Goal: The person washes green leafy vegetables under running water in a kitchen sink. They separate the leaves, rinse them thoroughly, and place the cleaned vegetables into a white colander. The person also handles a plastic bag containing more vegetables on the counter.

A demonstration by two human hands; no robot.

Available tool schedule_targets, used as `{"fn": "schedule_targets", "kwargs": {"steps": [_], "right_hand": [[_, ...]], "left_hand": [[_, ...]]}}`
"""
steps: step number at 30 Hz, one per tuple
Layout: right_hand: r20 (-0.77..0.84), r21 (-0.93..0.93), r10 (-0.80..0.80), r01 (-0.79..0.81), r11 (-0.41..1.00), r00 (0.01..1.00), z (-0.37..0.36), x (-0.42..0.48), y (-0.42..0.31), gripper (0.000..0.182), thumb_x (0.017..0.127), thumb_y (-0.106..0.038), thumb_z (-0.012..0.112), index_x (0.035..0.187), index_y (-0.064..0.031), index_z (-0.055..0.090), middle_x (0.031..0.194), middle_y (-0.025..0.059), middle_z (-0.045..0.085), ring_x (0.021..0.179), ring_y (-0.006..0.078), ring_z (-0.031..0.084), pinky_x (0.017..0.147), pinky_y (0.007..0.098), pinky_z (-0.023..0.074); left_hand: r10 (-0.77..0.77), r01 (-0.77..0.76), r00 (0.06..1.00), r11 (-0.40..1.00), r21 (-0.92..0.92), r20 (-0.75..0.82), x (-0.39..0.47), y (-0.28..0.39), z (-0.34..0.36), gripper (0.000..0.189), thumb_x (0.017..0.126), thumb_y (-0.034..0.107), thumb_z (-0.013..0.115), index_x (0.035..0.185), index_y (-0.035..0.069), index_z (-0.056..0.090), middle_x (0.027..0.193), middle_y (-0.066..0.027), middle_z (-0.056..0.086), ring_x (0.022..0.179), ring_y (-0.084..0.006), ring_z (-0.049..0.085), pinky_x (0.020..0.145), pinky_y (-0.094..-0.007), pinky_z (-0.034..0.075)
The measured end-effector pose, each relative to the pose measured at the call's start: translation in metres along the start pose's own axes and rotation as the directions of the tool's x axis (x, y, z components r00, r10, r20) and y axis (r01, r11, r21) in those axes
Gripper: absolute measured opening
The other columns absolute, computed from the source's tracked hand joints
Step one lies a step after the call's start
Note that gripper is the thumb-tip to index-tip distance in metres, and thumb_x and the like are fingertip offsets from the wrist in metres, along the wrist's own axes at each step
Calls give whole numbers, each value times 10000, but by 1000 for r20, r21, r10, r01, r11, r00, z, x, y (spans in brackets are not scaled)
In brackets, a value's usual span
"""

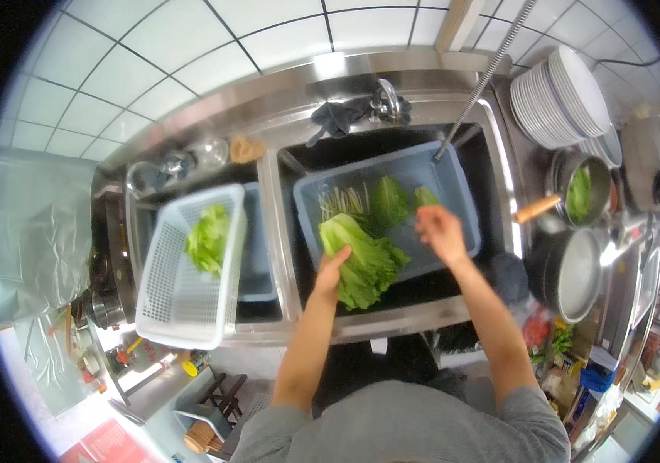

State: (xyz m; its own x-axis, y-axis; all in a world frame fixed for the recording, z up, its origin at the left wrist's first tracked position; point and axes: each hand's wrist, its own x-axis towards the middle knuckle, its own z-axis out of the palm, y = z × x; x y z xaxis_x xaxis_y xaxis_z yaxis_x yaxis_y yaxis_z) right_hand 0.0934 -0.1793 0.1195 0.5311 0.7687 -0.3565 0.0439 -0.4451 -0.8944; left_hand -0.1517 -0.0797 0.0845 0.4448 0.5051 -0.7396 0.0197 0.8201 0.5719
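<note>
My left hand grips a leafy green lettuce or cabbage head by its side, thumb across the pale stem end. It is held above the near edge of a blue-grey plastic tub in the right sink basin. My right hand, slightly blurred, hovers over the tub's right part with loosely bent fingers and nothing visible in it. Just beyond its fingertips is a small green leaf piece; whether they touch, I cannot tell. Another leafy green head and a bundle of thin pale stalks lie in the tub.
A white perforated basket with torn green leaves rests tilted over the left basin. A faucet, dark cloth and spring hose are at the back. Stacked plates and pans stand at right.
</note>
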Motion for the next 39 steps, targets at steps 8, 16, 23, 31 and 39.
{"fn": "schedule_targets", "kwargs": {"steps": [8,16,23,31,39], "right_hand": [[-168,552,-153,221,804,974,12,203,-89,263,934,-198,447,1124,-30,517,1066,89,567,844,172,569,751,329,498],[-140,712,-229,259,653,963,21,202,-60,280,954,-214,406,1083,8,519,999,128,597,842,184,577,793,345,496],[-139,-409,-519,428,806,844,36,141,68,310,896,-213,523,1150,-37,508,1090,158,587,979,289,582,796,379,473],[193,-212,220,-178,961,956,58,168,97,478,904,-389,478,1255,-64,463,1204,165,535,1163,292,479,1008,346,326],[63,-474,377,-305,826,924,69,157,71,517,861,-397,540,1236,-48,478,1214,220,504,1084,358,512,885,417,425]], "left_hand": [[-83,83,989,997,9,118,70,0,61,714,815,252,650,1392,130,246,1299,-121,441,1154,-287,465,909,-441,429],[-167,160,985,979,129,47,131,-8,98,897,737,332,712,1427,154,169,1381,-157,341,1241,-318,374,968,-474,354],[-12,-27,976,984,177,216,192,-53,81,982,661,299,761,1424,123,169,1302,-166,441,1225,-314,390,975,-459,344],[-11,5,973,1000,27,229,178,-51,73,931,685,219,747,1422,111,187,1306,-130,447,1224,-257,398,1004,-365,317],[82,-94,994,975,200,70,173,-58,88,896,695,180,746,1398,95,198,1332,-140,408,1220,-271,393,1005,-374,314]]}}
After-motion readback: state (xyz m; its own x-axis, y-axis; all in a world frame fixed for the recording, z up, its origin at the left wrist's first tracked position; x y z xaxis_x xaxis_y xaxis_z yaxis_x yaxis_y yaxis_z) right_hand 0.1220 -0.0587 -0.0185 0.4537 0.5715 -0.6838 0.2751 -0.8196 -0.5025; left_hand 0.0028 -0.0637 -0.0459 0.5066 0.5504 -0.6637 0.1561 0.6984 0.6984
